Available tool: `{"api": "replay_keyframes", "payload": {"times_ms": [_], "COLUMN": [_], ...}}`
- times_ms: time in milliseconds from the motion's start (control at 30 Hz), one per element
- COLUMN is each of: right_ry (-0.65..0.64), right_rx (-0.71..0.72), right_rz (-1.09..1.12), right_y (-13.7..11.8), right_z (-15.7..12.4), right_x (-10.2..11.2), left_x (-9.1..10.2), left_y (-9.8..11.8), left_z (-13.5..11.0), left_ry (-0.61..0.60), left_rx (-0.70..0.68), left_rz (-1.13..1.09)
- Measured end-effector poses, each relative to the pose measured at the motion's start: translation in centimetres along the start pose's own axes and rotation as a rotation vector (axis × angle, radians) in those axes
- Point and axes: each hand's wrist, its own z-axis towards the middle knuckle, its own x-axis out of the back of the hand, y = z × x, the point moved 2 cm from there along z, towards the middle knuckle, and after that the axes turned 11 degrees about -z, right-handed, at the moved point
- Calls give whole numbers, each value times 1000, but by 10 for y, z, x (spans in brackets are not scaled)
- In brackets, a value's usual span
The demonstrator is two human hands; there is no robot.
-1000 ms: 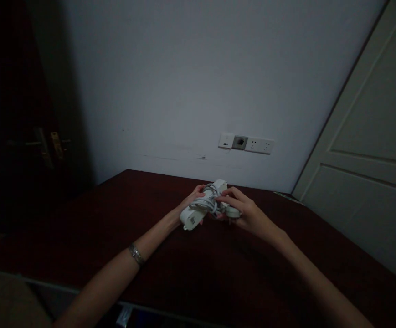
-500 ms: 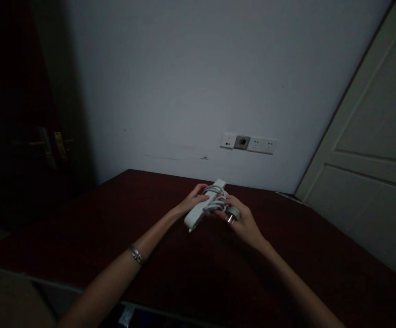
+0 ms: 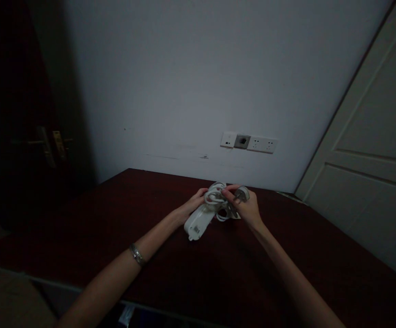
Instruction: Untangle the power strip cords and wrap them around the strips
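A white power strip [image 3: 198, 223] is held above the dark red table, tilted, with a label on the side that faces me. My left hand [image 3: 195, 203] is closed around its left edge; some of those fingers are hidden behind it. Loops of white power cord [image 3: 214, 195] lie bunched against the strip's far part. My right hand [image 3: 244, 207] is closed on the cord, thumb on top of the loops. The cord's plug [image 3: 242, 194] sticks out by the right hand's fingers, its prongs showing.
The dark red table [image 3: 143, 196] reaches the grey wall [image 3: 170, 91]. Wall sockets [image 3: 262, 145] sit low on that wall. A pale panelled door [image 3: 372, 150] stands to the right; a dark door with a handle [image 3: 59, 145] is at the left.
The power strip has been turned so that its labelled face shows. My right hand has shifted its grip on the cord, and the plug has moved up and to the right.
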Motion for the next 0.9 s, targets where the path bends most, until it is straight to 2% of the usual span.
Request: {"api": "replay_keyframes", "payload": {"times_ms": [133, 233, 333, 467, 600, 767, 900], "right_ry": [-105, -148, -170, -166, -255, -298, -370], "right_rx": [34, 35, -23, -77, -38, 43, 143], "right_rz": [-56, -62, -43, -68, -116, -195, -308], "right_y": [-1, 1, 10, 26, 33, 22, 7], "right_z": [3, 6, 10, 14, 17, 15, 13], "right_x": [4, 9, 14, 21, 30, 37, 32], "left_x": [2, 0, -2, -5, -9, -11, -16], "left_y": [-2, 0, 4, 7, 9, 8, 6], "left_z": [7, 6, 2, -2, -7, -14, -17], "left_ry": [92, 94, 92, 114, 73, -45, -146], "left_rx": [-116, -189, -249, -212, -160, -78, -13], "left_rz": [-6, 79, 158, 242, 276, 163, -11]}}
